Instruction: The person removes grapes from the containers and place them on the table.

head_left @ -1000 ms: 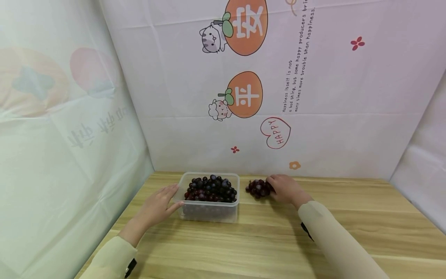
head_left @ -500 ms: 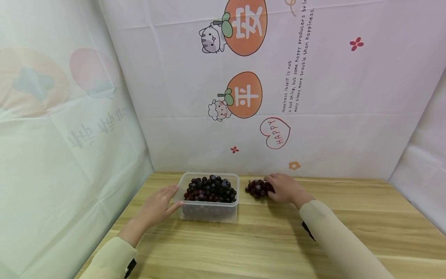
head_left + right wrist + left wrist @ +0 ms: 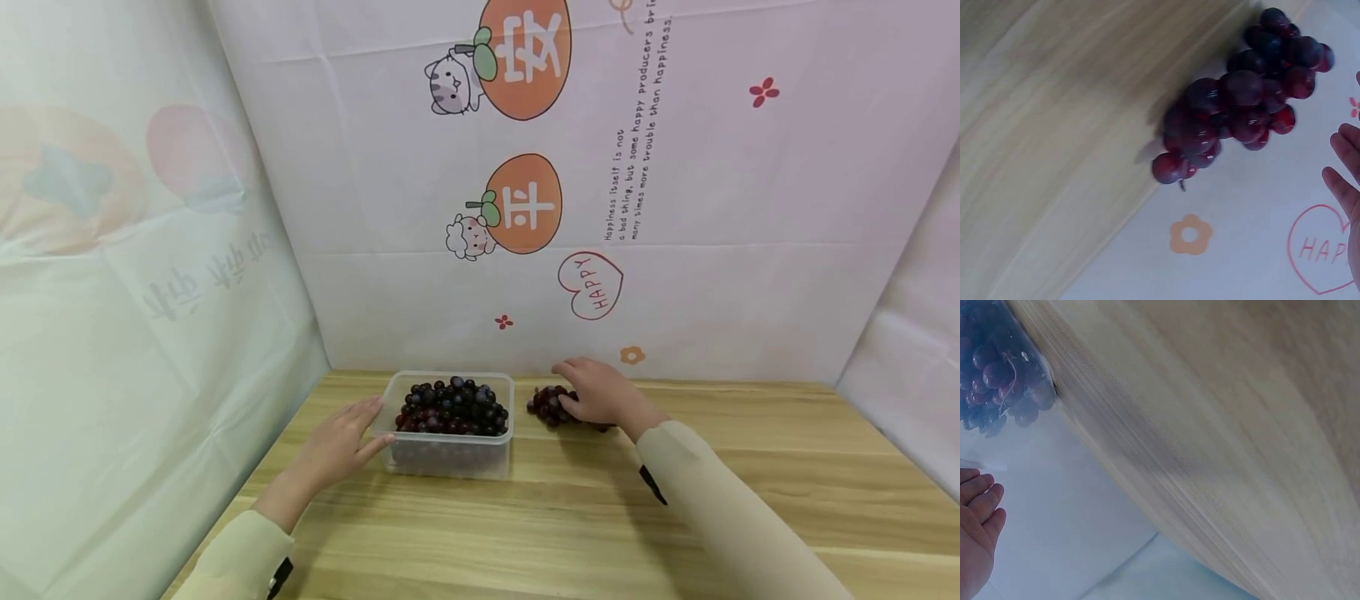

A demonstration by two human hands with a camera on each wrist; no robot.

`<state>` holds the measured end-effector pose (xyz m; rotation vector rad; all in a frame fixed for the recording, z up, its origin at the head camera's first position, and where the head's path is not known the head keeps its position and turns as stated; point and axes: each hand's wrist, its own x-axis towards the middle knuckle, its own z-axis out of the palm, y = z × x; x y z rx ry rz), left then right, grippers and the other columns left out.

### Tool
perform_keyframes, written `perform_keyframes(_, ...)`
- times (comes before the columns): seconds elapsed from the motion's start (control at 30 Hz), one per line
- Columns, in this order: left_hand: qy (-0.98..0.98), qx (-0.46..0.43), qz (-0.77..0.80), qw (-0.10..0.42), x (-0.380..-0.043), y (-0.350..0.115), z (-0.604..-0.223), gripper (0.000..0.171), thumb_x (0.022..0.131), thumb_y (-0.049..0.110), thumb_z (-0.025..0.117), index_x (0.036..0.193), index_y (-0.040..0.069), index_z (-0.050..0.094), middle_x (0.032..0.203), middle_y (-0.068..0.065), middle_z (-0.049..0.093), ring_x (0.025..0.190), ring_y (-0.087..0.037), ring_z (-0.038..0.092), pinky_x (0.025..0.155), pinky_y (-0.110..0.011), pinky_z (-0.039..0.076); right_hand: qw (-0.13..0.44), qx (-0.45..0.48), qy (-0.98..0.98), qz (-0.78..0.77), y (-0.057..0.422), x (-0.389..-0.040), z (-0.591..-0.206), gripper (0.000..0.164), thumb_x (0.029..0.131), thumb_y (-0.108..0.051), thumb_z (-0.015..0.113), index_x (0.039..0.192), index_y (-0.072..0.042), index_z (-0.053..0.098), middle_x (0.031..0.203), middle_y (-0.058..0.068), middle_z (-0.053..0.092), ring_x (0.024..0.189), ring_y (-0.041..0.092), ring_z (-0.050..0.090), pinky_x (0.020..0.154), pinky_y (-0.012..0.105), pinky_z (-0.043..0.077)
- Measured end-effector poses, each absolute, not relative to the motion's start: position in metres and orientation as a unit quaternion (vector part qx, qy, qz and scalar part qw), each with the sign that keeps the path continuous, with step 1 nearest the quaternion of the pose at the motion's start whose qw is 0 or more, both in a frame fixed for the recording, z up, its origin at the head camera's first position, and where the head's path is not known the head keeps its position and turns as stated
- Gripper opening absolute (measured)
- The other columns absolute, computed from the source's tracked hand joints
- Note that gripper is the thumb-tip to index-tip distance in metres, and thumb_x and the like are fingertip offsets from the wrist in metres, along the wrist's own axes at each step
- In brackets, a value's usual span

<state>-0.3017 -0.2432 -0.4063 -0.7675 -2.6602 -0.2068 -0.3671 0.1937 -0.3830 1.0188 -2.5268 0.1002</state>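
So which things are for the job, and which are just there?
Seem part of the job:
box, left hand at its rim
grapes inside it
bunch on the table, right hand beside it

Probably just there:
printed cloth behind
table, just underneath

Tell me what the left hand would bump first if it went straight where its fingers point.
The left hand would probably meet the clear box first, at its left side; they might already touch, but I can't tell exactly.

Two hands [image 3: 337, 442] [image 3: 602, 393], one container [image 3: 448, 461], one grape bunch [image 3: 1242, 89] outside it, one table [image 3: 450, 537]
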Motion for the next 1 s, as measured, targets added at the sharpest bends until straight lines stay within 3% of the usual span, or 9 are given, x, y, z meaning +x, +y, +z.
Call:
perform_keyframes(0.23, -0.942, -0.272, -0.075, 0.181, -0.301, -0.243, -0.405, 0.068, 0.096, 0.042, 0.060, 0.141, -0.007, 0.044, 0.142, -0.022, 0.047, 0.127, -0.042, 0.046, 0.106, -0.054, 0.038, 0.223, 0.381, -0.896, 0.047, 0.177, -0.365, -0.370, 0.039, 0.089, -0.021, 0.069, 0.122, -0.002, 0.062, 0.116, 0.014, 0.064, 0.104, 0.030, 0.063, 0.089, 0.046, 0.053)
perform_keyframes(0.47, -0.943, -0.270, -0.069, 0.180, -0.302, -0.244, -0.406, 0.069, 0.096, 0.044, 0.059, 0.141, -0.006, 0.045, 0.142, -0.022, 0.047, 0.128, -0.040, 0.046, 0.106, -0.053, 0.038, 0.245, 0.388, -0.887, 0.051, 0.158, -0.358, -0.359, 0.041, 0.087, -0.021, 0.071, 0.122, -0.002, 0.061, 0.115, 0.015, 0.065, 0.099, 0.030, 0.064, 0.084, 0.045, 0.055)
perform_keyframes(1.0, -0.943, -0.273, -0.069, 0.177, -0.302, -0.243, -0.406, 0.069, 0.096, 0.043, 0.059, 0.141, -0.007, 0.044, 0.143, -0.022, 0.046, 0.129, -0.041, 0.045, 0.107, -0.053, 0.037, 0.249, 0.399, -0.880, 0.058, 0.112, -0.354, -0.353, 0.051, 0.091, -0.030, 0.068, 0.133, -0.005, 0.055, 0.128, 0.014, 0.061, 0.113, 0.030, 0.060, 0.093, 0.045, 0.052)
